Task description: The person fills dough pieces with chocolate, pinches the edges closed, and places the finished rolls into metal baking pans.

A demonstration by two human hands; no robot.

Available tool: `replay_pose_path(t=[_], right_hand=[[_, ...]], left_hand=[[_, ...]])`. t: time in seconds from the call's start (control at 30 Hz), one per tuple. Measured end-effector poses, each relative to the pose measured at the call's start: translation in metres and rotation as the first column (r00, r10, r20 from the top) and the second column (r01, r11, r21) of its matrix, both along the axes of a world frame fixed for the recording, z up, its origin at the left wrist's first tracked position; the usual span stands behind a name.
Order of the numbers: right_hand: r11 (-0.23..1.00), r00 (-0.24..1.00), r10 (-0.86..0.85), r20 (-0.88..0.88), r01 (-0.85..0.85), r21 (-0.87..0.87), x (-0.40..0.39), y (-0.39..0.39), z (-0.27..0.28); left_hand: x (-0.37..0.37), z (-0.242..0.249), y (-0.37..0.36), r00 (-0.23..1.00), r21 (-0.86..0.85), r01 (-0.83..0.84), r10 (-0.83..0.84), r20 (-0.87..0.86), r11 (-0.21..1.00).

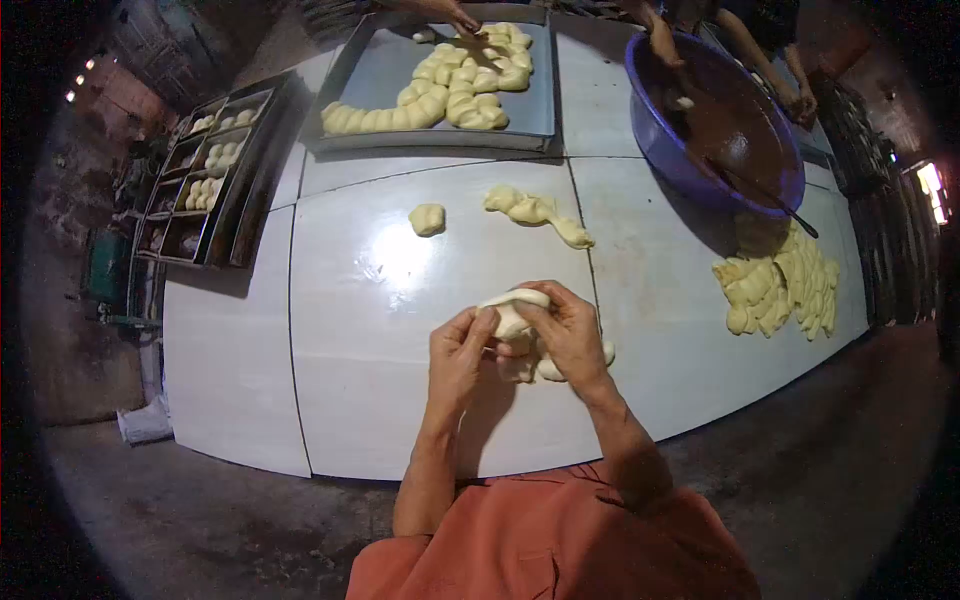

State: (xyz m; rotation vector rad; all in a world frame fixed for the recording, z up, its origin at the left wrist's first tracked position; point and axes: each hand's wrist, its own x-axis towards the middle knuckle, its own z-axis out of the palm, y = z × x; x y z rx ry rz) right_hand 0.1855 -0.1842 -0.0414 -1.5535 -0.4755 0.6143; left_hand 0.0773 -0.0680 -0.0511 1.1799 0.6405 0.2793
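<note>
Between my two hands is a piece of pale dough [513, 318], held above the white tabletop. My left hand [464, 345] grips its left side, thumb pressed on top. On the other side, my right hand [565, 330] pinches the dough between thumb and fingers. Partly hidden beneath my hands, more dough [550, 371] lies on the table. Farther forward are a small round dough piece [427, 219] and a twisted dough strip [538, 213].
A metal tray [350, 142] at the back holds many dough pieces; another person's hand [462, 20] reaches over it. A purple basin [660, 150] of brown filling stands back right, with other people's hands there. Flattened dough [780, 285] lies right. Divided trays [205, 180] hold dough at left.
</note>
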Motion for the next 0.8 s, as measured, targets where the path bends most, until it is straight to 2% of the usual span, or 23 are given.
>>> replay_pose_path(t=[0.03,0.07,0.1,0.13,0.17,0.2,0.23,0.3,0.33,0.37,0.43,0.47,0.5,0.57,0.6,0.63,0.67,0.7,0.73,0.8], right_hand=[[1.0,1.0,-0.008,0.001,0.008,0.001,0.003,-0.01,-0.006],[0.997,0.997,-0.076,-0.025,0.076,0.004,0.005,-0.018,-0.01],[0.989,0.988,-0.147,-0.052,0.147,0.005,0.01,-0.025,-0.008],[0.988,0.981,-0.155,-0.121,0.155,-0.006,0.016,-0.032,0.003],[0.971,0.974,-0.191,-0.124,0.206,0.122,0.018,-0.034,0.003],[0.968,0.966,-0.174,-0.193,0.203,0.147,0.021,-0.038,0.013],[0.964,0.953,-0.152,-0.262,0.202,0.174,0.023,-0.042,0.023],[0.875,0.882,-0.063,-0.468,0.274,0.398,0.026,-0.045,0.021],[0.821,0.799,0.012,-0.601,0.334,0.462,0.029,-0.054,0.035],[0.819,0.806,0.008,-0.592,0.334,0.467,0.037,-0.06,0.038],[0.841,0.751,-0.049,-0.658,0.387,0.378,0.054,-0.072,0.043],[0.875,0.746,-0.026,-0.665,0.338,0.346,0.063,-0.081,0.049],[0.872,0.754,-0.04,-0.655,0.347,0.346,0.074,-0.087,0.05],[0.869,0.802,-0.013,-0.597,0.304,0.391,0.101,-0.097,0.051],[0.866,0.813,-0.022,-0.581,0.306,0.395,0.121,-0.104,0.056],[0.831,0.867,-0.13,-0.481,0.36,0.425,0.147,-0.111,0.063],[0.788,0.894,-0.241,-0.378,0.407,0.461,0.175,-0.117,0.07],[0.818,0.937,-0.298,-0.181,0.349,0.458,0.206,-0.124,0.075],[0.855,0.925,-0.38,-0.031,0.364,0.369,0.245,-0.131,0.068],[0.96,0.931,-0.27,0.246,0.28,-0.006,0.297,-0.137,0.075]], left_hand=[[0.004,-0.005,-0.004,0.999,-0.063,0.039,-0.039,0.007,0.997],[0.005,-0.012,0.0,0.975,-0.084,0.209,-0.214,-0.064,0.974],[0.015,-0.009,-0.008,0.972,-0.083,0.221,-0.227,-0.06,0.972],[0.027,-0.001,-0.022,0.994,0.101,0.103,-0.1,-0.037,0.989],[0.039,0.007,-0.032,1.0,0.277,-0.026,0.024,0.013,0.961],[0.05,0.018,-0.036,0.994,0.359,0.022,-0.059,0.094,0.933],[0.069,0.011,-0.048,0.931,0.399,-0.208,0.056,0.361,0.893],[0.092,0.003,-0.068,0.856,0.447,-0.153,-0.108,0.506,0.881],[0.102,-0.002,-0.073,0.827,0.627,-0.229,-0.191,0.529,0.745],[0.112,-0.007,-0.086,0.82,0.626,-0.231,-0.197,0.537,0.745],[0.128,-0.014,-0.114,0.801,0.298,-0.166,-0.048,0.596,0.94],[0.124,-0.02,-0.116,0.881,0.29,0.016,-0.151,0.449,0.957],[0.127,-0.02,-0.119,0.873,0.286,0.026,-0.162,0.461,0.958],[0.136,-0.021,-0.124,0.857,0.067,0.252,-0.254,0.449,0.966],[0.138,-0.02,-0.122,0.826,0.072,0.358,-0.352,0.439,0.931],[0.133,-0.009,-0.119,0.831,0.129,0.319,-0.343,0.438,0.939],[0.13,0.003,-0.113,0.86,0.166,0.331,-0.369,0.352,0.929],[0.127,0.012,-0.107,0.885,0.202,0.341,-0.386,0.261,0.918],[0.124,0.018,-0.1,0.883,0.206,0.339,-0.386,0.267,0.918],[0.12,0.025,-0.087,0.937,0.246,0.327,-0.347,0.043,0.912]])
